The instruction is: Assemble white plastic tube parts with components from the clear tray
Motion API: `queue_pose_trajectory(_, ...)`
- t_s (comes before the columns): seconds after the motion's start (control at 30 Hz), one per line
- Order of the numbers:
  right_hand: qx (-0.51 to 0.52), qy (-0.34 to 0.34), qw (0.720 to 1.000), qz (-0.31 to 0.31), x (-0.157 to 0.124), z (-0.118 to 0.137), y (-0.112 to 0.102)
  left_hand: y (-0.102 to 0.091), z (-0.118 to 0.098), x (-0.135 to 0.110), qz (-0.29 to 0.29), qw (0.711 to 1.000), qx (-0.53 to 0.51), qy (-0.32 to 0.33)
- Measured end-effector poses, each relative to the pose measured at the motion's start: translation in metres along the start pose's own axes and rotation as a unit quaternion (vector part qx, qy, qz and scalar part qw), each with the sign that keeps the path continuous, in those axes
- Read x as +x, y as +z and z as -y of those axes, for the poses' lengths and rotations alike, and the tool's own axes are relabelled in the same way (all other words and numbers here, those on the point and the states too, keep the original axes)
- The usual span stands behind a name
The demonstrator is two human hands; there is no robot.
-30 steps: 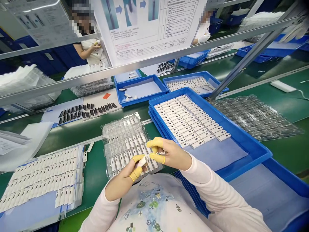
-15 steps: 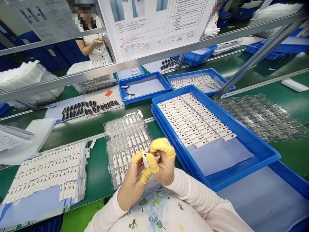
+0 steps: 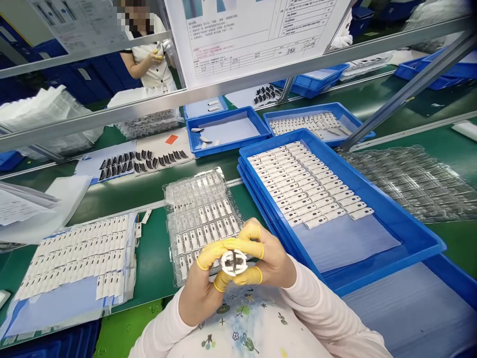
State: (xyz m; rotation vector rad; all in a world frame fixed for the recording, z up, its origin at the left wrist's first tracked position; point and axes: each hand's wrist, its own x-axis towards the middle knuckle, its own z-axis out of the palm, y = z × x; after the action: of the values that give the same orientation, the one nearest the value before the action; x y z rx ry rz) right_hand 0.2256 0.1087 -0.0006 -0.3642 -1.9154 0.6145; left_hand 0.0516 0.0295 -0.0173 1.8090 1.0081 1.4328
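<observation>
Both my hands meet close to my chest, fingertips in yellow finger cots. My left hand and my right hand pinch a small white plastic part between them, its open end turned toward the camera. Just beyond the hands lies a clear blister tray with rows of the same white parts. To the right stands a blue tray with several rows of white parts laid on a pale sheet.
A sheet of white parts lies at the left. Black curved parts, two smaller blue trays and a stack of clear blister trays lie farther off. A metal rail with an instruction sheet crosses above. Another person stands behind it.
My hands have drawn nearer to my body and turned the white part end-on toward the camera. The view has shifted slightly.
</observation>
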Motion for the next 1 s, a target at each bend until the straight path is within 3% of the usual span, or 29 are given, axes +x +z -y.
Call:
queue_pose_trajectory(0.2,0.021,-0.02,1.0,0.009,0.004,0.007,-0.006,-0.005,-0.005,0.008,0.033,0.999,0.022,0.024)
queue_pose_trajectory(0.47,0.039,-0.038,0.998,0.024,0.011,0.007,-0.008,-0.004,-0.006,0.006,0.024,0.998,0.023,0.056)
queue_pose_trajectory(0.83,0.056,-0.042,0.997,0.029,0.006,0.001,-0.005,-0.003,0.007,-0.016,0.016,0.996,0.074,-0.041)
queue_pose_trajectory(1.0,0.053,-0.036,0.998,0.022,0.006,0.001,-0.004,-0.002,0.002,-0.009,0.005,0.999,0.036,-0.002)
